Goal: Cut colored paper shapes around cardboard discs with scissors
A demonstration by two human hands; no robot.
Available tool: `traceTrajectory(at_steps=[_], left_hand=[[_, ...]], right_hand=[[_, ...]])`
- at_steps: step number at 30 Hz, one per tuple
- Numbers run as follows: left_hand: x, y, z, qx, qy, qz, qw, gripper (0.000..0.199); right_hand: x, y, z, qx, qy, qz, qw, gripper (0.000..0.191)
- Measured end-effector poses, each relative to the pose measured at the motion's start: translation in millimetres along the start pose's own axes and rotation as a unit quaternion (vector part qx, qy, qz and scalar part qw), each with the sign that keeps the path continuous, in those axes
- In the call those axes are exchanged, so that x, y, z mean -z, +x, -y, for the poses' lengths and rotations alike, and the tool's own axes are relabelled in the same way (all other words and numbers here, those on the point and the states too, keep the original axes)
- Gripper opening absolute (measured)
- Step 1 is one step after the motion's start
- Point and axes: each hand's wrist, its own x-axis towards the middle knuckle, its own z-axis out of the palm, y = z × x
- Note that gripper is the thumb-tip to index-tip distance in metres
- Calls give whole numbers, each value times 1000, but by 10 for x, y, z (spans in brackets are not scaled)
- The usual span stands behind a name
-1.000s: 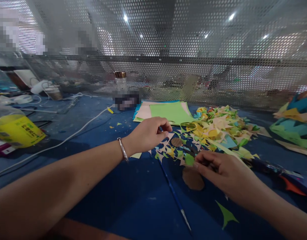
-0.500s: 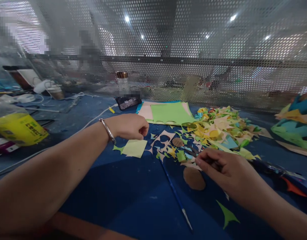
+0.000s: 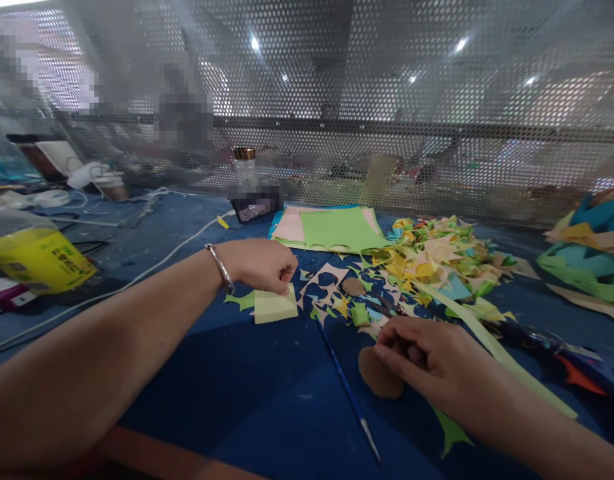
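My left hand (image 3: 267, 265), a silver bangle on its wrist, is closed in a pinch at the upper right corner of a pale yellow-green paper square (image 3: 275, 307). My right hand (image 3: 421, 350) is closed, its fingertips over a brown oval card piece (image 3: 381, 375); what lies inside the fingers is hidden. Dark pointed blades (image 3: 387, 307) show just beyond its knuckles, and I cannot tell whether the hand holds them. A smaller brown oval (image 3: 353, 287) lies among cut paper scraps (image 3: 331, 283). Below them is a blue-handled paintbrush (image 3: 344, 380).
A heap of paper offcuts (image 3: 447, 257) lies at the back right, beside stacked coloured sheets (image 3: 337, 230). A phone (image 3: 257, 205) leans near a glass bottle (image 3: 245, 170). At left stands a yellow-labelled bottle (image 3: 41, 260); a white cable (image 3: 171, 257) crosses the table.
The paper square has turned and shifted right with my left hand. My right hand has come down and left over the brown oval. A long pale paper strip now lies behind my right forearm.
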Motion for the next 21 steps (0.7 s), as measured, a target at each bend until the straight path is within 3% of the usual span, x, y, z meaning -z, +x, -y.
traceTrajectory(at_steps=[4, 9, 14, 19, 21], left_hand=[[-12, 31, -1, 10, 17, 6, 1000, 6], [-45, 56, 7, 0, 18, -6, 1000, 8], [-97, 87, -30, -5, 2, -36, 999, 12], [-82, 110, 2, 8, -10, -105, 994, 23], [-37, 85, 43, 19, -6, -86, 996, 22]], right_hand=[[-21, -10, 39, 11, 40, 18, 999, 21], [1, -27, 80, 23, 48, -3, 999, 23], [38, -32, 68, 20, 38, -43, 998, 28], [67, -24, 36, 19, 18, -64, 998, 30], [68, -23, 30, 21, 12, -69, 997, 30]])
